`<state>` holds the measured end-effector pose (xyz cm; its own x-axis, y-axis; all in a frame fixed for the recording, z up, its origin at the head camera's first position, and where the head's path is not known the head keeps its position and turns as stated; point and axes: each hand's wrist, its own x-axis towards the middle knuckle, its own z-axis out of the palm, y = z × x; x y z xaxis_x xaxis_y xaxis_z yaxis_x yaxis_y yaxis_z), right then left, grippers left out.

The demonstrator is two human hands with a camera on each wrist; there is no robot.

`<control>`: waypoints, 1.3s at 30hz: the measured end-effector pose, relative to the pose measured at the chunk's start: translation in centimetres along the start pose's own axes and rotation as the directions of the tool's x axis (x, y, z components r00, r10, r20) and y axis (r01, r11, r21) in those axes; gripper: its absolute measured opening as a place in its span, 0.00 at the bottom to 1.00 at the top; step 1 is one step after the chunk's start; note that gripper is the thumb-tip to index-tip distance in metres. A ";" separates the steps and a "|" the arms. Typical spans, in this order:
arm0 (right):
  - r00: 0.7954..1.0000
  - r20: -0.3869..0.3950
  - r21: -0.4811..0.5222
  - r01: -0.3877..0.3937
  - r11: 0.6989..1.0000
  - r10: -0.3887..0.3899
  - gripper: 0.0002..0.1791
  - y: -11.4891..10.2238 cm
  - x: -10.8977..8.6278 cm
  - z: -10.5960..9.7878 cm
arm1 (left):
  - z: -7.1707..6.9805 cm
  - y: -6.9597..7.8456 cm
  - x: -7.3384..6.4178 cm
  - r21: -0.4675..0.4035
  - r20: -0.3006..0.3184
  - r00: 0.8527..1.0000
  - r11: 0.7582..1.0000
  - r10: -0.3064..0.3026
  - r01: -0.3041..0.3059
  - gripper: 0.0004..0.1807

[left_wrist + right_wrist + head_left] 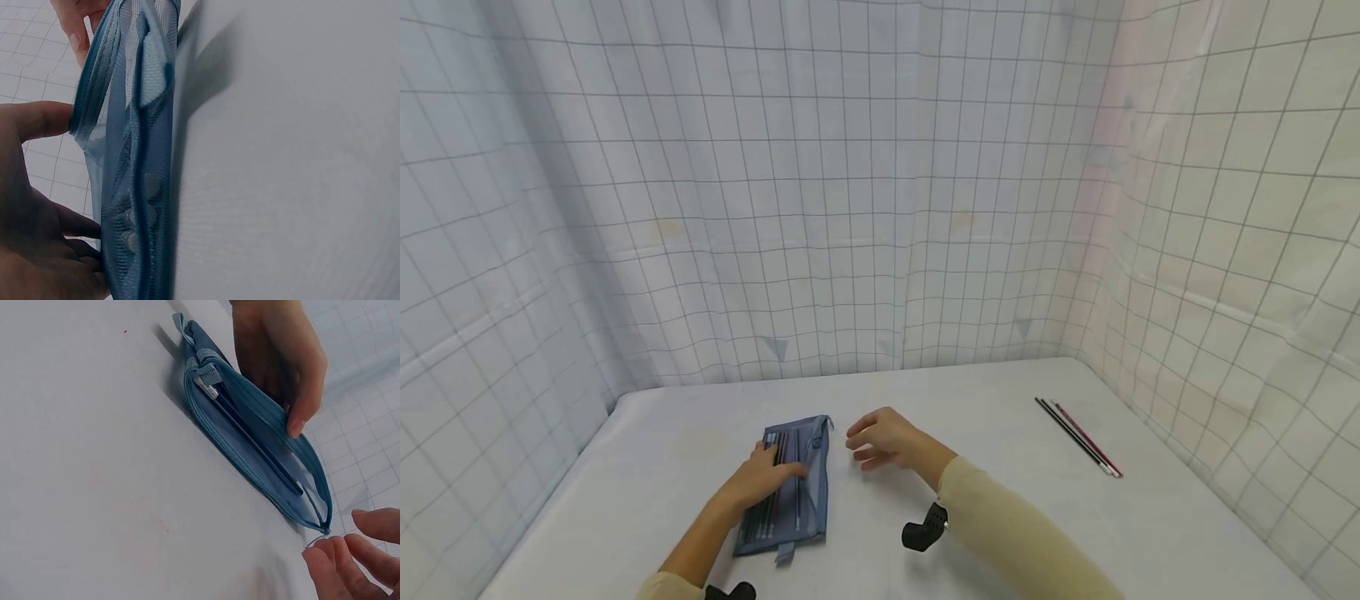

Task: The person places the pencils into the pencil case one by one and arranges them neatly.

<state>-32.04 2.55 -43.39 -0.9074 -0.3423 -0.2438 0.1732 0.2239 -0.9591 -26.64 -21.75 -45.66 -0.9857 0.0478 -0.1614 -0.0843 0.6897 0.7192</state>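
A blue mesh pencil case (817, 510) lies on the table, with several dark pencils showing through it. Its zip gapes in the right wrist view, where a dark blue pencil (256, 440) with a white end lies inside. My left hand (758, 479) rests on the case with fingers spread, its thumb (297, 422) pressing against the zipped edge. Just beyond the case's right side, my right hand (886, 437) hovers with loosely bent fingers and nothing in them. Its fingertips are close to the zip's end and small pull loop in the right wrist view.
Toward the right of the white table (985, 408) lie two black pencils (1073, 436) and a red pencil (1088, 439), side by side at a slant. White gridded curtains (865, 208) hang behind and along both sides.
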 end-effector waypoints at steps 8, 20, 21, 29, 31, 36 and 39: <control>1.000 -0.015 -0.069 0.013 0.998 -0.015 0.17 -0.6 -0.6 -2.3 | -0.1 0.0 0.2 -0.028 0.007 1.000 0.999 0.021 -0.021 0.55; 0.999 -0.052 -0.102 -0.005 0.995 0.000 0.18 0.1 -1.2 -6.1 | 0.0 0.0 0.2 -0.019 0.009 1.000 1.000 0.021 -0.021 0.56; 0.998 -0.055 -0.105 -0.006 0.994 0.001 0.18 0.1 -1.3 -6.3 | 0.1 -0.1 0.2 -0.019 0.007 1.000 1.000 0.018 -0.018 0.56; 0.997 -0.079 -0.125 -0.027 0.992 0.017 0.18 0.7 -1.8 -7.4 | 0.0 -0.2 0.0 -0.009 0.000 1.000 1.000 0.014 -0.014 0.55; 0.997 -0.079 -0.132 -0.026 0.991 0.015 0.18 0.7 -1.9 -7.7 | 0.0 -0.2 0.0 -0.009 0.002 1.000 1.000 0.015 -0.015 0.56; 0.997 -0.071 -0.154 -0.020 0.988 0.009 0.20 0.8 -2.2 -8.6 | -0.1 0.0 0.0 -0.014 0.008 1.000 1.000 0.018 -0.018 0.55; 0.997 -0.075 -0.169 -0.018 0.986 0.005 0.21 0.9 -2.3 -9.2 | -0.2 0.0 0.0 -0.019 0.013 1.000 1.000 0.021 -0.020 0.55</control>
<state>-33.29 11.95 -42.31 -0.9326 -0.2717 -0.2374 0.1223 0.3807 -0.9166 -26.65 -21.87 -45.55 -0.9852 0.0715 -0.1555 -0.0671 0.6747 0.7350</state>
